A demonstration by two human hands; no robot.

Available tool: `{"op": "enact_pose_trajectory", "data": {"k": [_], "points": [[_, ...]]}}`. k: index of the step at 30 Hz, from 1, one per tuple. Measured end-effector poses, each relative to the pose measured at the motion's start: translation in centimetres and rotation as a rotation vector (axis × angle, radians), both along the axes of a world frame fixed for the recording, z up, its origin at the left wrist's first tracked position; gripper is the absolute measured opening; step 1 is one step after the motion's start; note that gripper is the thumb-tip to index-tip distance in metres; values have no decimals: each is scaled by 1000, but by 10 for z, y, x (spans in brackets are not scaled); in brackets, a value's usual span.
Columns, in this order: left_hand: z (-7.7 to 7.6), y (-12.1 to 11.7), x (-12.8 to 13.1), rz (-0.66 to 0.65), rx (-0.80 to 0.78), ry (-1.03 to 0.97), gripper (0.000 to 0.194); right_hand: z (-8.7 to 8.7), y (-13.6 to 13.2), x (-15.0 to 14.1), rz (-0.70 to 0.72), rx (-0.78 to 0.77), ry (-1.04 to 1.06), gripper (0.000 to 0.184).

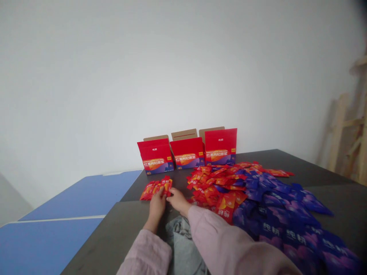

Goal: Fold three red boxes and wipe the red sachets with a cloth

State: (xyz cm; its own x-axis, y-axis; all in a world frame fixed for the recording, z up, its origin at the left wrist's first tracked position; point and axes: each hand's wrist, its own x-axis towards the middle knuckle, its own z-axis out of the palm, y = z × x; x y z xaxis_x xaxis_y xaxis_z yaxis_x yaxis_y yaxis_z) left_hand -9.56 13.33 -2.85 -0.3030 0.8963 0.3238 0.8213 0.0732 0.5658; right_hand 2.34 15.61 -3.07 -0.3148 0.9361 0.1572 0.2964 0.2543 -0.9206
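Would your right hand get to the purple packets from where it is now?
Probably yes: the right hand sits close to the purple packets, with only flat red sachets between them on the dark table, so nothing tall blocks it.

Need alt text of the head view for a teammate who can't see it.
The left hand and right hand touch a small pile of red sachets on a dark table, beside a large heap of red and purple sachets. Three open red cartons stand behind.
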Motion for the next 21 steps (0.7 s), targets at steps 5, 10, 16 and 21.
{"op": "enact_pose_trajectory", "data": {"k": [5,10,16,21], "points": [[-7,-1,-2,13,-11,142,44,-3,2,-5,2,92,-262,35],[-6,-7,1,27,-53,323,44,-5,0,-9,22,148,-408,44],[5,-18,8,90,-113,439,42,-4,-2,-10,65,202,-471,46],[8,-21,9,77,-127,462,38,-4,-2,-9,89,226,-498,44]]}}
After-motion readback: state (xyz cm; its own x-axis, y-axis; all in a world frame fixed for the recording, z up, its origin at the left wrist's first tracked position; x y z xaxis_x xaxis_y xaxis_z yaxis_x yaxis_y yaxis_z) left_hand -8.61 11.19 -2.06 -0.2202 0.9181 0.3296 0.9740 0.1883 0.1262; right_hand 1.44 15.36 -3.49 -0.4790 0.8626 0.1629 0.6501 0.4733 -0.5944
